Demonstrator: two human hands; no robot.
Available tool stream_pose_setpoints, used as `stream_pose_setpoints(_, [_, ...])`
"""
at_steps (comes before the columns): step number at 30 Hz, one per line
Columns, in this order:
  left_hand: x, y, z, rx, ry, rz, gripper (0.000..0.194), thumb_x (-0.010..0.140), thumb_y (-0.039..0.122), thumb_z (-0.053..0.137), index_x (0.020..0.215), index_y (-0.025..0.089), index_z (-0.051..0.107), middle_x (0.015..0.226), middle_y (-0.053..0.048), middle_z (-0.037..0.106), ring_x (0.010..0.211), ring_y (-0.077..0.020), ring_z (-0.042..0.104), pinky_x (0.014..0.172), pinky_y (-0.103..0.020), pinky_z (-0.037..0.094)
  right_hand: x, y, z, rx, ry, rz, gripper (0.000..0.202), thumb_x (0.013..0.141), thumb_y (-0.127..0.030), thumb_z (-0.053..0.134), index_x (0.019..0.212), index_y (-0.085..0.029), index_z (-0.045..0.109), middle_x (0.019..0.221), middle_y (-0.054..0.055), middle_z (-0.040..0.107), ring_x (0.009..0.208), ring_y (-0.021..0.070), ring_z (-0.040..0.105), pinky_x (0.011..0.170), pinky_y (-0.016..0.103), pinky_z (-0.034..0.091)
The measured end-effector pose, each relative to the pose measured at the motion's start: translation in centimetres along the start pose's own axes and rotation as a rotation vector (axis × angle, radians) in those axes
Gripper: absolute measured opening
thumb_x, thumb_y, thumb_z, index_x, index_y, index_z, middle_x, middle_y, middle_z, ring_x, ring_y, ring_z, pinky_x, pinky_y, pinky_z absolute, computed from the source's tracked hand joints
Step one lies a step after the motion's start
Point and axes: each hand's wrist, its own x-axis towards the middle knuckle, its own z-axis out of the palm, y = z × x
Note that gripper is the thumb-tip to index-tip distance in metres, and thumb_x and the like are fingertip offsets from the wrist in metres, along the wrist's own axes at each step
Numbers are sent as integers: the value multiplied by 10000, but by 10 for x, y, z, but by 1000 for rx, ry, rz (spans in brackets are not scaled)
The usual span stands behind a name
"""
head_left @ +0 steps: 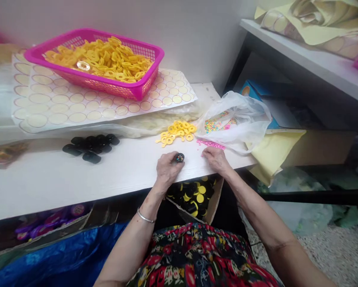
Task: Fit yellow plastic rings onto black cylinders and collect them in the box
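Examiner: Head view, left hand?
Recorder: The left hand (167, 167) is curled closed around a small black cup (180, 158), held just above the front of the counter (131, 175). Small coloured bits show inside its mouth.
Examiner: Right hand?
Recorder: The right hand (216, 159) has its fingers drawn in beside the pink beads (211, 144). A pink speck shows at the fingertips; whether it is gripped, I cannot tell.
Examiner: Surroundings?
Recorder: Yellow rings (179, 132) lie beyond the cup. A plastic bag (235, 119) with coloured beads inside sits behind the pink ones. Black pieces (90, 145) are grouped to the left. Behind, a pink basket (137, 89) of yellow rings stands on printed sheets (62, 108).
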Motion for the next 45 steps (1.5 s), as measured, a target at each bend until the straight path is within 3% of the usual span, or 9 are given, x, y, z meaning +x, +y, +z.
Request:
stream_pose_setpoints(4, [0,2,-2,13,-6,27,304,633,277,687,934,244,662,854,-4,674,817,-186,567,787,-321,445,-4,4,2,41,74,-61,149,761,-206,502,695,-172,631,699,26,599,695,157,545,684,269,413])
stream_pose_setpoints(11, [0,2,-2,21,-15,61,259,634,286,685,889,244,669,839,-3,674,794,-182,559,754,-314,442,-8,-13,5,-260,23,-59,173,788,-169,479,672,-187,606,748,37,548,738,156,516,646,252,370])
stream_pose_setpoints(15, [-1,6,-3,47,-34,63,228,628,303,684,846,237,674,839,-3,683,804,-184,562,751,-311,432,-6,-37,7,10,74,-176,114,771,-157,505,681,-185,569,708,14,533,707,146,512,659,255,386])
stream_pose_setpoints(19, [-1,11,-5,71,-66,67,169,679,322,637,827,247,672,796,9,684,799,-175,565,738,-295,416,-2,-64,16,221,-7,-288,112,767,-141,522,678,-185,574,685,-4,518,692,130,514,662,246,403])
stream_pose_setpoints(32, [-1,12,-7,77,-75,55,108,648,243,630,752,245,660,764,21,676,812,-177,565,744,-287,407,3,-92,23,-435,-188,-320,216,829,-148,453,713,-166,633,767,49,554,774,165,497,641,266,353])
stream_pose_setpoints(35, [-1,8,-4,83,-70,52,122,642,253,640,763,250,663,774,20,680,809,-177,566,735,-289,409,4,-91,20,-339,-218,-287,200,805,-136,482,685,-160,640,738,40,556,738,154,507,629,261,356])
stream_pose_setpoints(38, [-1,6,-2,88,-68,53,164,651,296,651,811,261,668,784,17,680,803,-178,564,730,-295,412,13,-81,14,-46,-266,-221,136,767,-128,530,720,-159,654,712,9,578,691,126,533,646,241,386])
stream_pose_setpoints(41, [-2,5,-3,65,-51,47,202,636,320,676,830,265,668,806,16,681,804,-180,565,743,-305,419,29,-71,13,-6,-134,-124,105,770,-146,541,778,-144,646,774,25,604,758,142,561,711,253,409])
stream_pose_setpoints(45, [-2,7,-7,54,-53,43,194,624,292,684,814,257,665,818,13,682,817,-184,565,771,-319,426,49,-66,22,-354,31,-6,229,809,-293,542,960,-127,587,1025,118,550,884,214,549,717,307,422])
